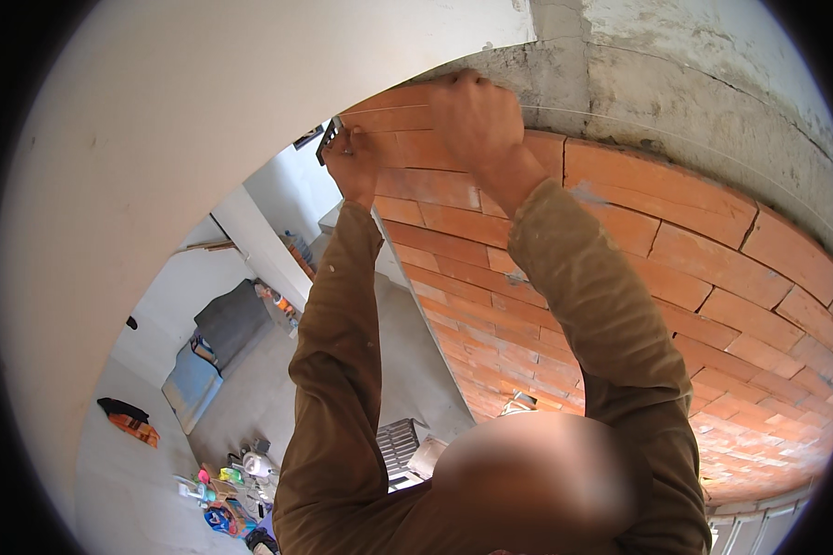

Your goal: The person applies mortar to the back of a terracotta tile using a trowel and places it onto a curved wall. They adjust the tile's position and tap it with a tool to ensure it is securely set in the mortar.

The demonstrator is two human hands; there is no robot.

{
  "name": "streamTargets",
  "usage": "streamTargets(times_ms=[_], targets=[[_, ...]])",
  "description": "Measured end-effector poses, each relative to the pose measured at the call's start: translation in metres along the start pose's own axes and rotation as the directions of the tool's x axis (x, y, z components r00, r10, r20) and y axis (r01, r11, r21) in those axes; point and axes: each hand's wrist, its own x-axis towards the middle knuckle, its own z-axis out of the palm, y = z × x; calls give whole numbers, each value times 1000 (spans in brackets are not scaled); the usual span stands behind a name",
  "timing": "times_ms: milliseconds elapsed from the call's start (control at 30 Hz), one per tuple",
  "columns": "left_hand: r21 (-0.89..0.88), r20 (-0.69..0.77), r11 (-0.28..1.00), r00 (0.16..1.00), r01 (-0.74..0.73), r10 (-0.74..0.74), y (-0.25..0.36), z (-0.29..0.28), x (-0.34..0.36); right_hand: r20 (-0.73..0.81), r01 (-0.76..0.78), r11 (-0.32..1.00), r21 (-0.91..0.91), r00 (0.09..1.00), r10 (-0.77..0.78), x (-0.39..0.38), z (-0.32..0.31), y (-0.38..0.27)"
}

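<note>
A slip of either raised hand, or a snag on a brick corner, could have jerked the pale string (565, 110) stretched along the brick wall's (639, 277) top edge. The string met both sides of the curled right hand (477, 116); the left hand (350, 162) bent at the wall's far-left edge, near its end. Whether either gripped it could not be told.

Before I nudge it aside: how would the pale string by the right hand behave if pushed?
The string looks very thin, so it's probably light and flexible. It runs smooth and unkinked past the right hand, so it's likely taut and might spring back.
</note>
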Motion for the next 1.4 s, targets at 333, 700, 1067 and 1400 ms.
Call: streamTargets(times_ms=[333, 700, 1067, 1400], targets=[[216, -18, 963, 985, -161, 169, 17, 1, 0, -41, 28, 961, -275, 998, -41, -14, 9, -17], [204, -113, 970, 981, -133, 159, 14, 9, -3, -35, 39, 941, -335, 998, -54, -23, 18, -17], [-29, 40, 995, 995, 98, -96, 27, -4, -4, -18, 114, 960, -257, 992, -123, -26, 10, -3], [-48, 24, 991, 992, 126, -125, 42, -21, -4, 23, 142, 989, -49, 990, -141, -52, -27, 23]])
